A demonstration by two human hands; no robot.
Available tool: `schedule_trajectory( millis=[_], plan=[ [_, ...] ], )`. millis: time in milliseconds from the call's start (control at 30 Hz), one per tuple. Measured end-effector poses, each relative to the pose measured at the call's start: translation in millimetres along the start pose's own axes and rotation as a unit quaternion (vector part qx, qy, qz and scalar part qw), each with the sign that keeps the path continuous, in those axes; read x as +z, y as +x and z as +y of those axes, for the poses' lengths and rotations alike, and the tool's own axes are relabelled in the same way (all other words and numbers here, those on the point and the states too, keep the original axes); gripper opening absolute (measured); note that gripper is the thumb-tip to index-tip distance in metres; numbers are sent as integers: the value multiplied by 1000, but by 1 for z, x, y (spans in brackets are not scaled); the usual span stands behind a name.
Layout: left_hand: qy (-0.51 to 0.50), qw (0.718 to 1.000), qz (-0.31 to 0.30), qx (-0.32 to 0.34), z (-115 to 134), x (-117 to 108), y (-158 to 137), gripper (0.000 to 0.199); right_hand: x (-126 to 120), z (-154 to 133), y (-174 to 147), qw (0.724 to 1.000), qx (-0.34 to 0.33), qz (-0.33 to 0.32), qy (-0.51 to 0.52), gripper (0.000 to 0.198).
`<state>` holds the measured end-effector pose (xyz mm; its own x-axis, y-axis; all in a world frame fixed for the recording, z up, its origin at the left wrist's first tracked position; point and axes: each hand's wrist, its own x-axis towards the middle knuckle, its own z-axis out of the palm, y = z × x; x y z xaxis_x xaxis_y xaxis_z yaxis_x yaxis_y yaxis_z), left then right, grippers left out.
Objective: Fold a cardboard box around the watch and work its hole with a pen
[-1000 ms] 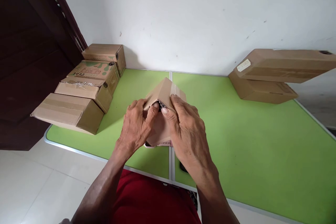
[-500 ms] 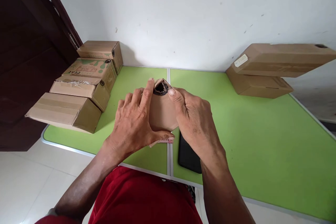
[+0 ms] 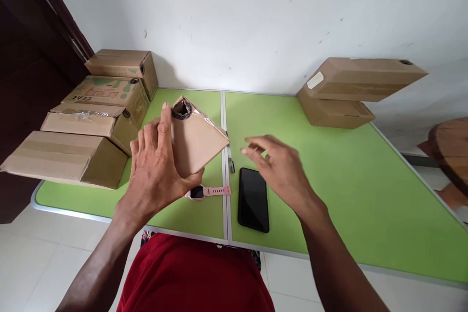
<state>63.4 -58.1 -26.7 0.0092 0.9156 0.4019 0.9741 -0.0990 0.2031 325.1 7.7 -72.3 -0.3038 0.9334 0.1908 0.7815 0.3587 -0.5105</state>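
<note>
White wall and a lime-green folding surface (image 3: 329, 175) frame this view from a head-worn camera. At its centre, the person's left hand (image 3: 155, 165) lifts a small taped cardboard box (image 3: 195, 139) clear of the surface, tilted on edge, fingers spread up its near face and thumb hooked under its lower corner; that grip appears to turn the dark round hole at the box's top corner toward the wearer. The right hand (image 3: 281, 168), just right of the box and apart from it, hovers empty above the green top with fingers loosely spread, holding nothing.

Directly below the box lies a pink-strapped smartwatch (image 3: 206, 191), flat on the surface, and to the right of the watch a black phone (image 3: 253, 199) rests face up. A small dark pen-like object (image 3: 231, 163) lies along the surface's centre seam at the box's right edge; its exact kind is too small to tell.

Left of the held box, four cardboard boxes (image 3: 91, 122) sit in a row toward the wall beside a dark wooden door (image 3: 29, 58). Far to the right of the box, two long flat cartons (image 3: 347, 90) are stacked against the wall. A red garment (image 3: 193, 278) fills the foreground below the surface's near edge.
</note>
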Motion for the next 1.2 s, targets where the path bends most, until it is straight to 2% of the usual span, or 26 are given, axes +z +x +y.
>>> schedule_trajectory(
  millis=[67,167,333,467,567,667,767,900,1000,1067,1100,1200],
  plan=[
    [-5,1000,8,-1,-5,2,-1,131,13,11,-4,992,-22,-97,-75,18],
    [-9,1000,17,-1,-8,6,-4,128,32,13,-8,980,-28,-153,-123,28],
    [-20,999,42,15,-5,7,-6,130,49,13,5,966,22,-172,-193,45],
    [5,998,52,27,2,-3,-5,136,56,19,26,956,108,-188,-198,19],
    [14,998,52,29,6,-7,-6,136,64,25,42,946,174,-215,-169,28],
    [16,999,39,26,5,-5,-5,134,71,35,55,941,210,-240,-108,28],
    [25,999,29,25,2,-1,-4,132,73,46,61,948,213,-233,-31,28],
    [25,999,27,29,3,1,-3,128,58,54,55,966,178,-162,92,33],
    [12,999,23,32,8,0,-5,122,35,51,43,964,148,-109,192,37],
    [-4,998,39,39,12,-2,-8,120,17,46,33,949,146,-89,266,44],
    [-13,997,53,45,15,-4,-9,120,8,43,28,932,157,-77,317,45],
    [-45,993,99,53,22,-9,-11,119,-16,32,12,847,205,-35,489,40]
  ],
)
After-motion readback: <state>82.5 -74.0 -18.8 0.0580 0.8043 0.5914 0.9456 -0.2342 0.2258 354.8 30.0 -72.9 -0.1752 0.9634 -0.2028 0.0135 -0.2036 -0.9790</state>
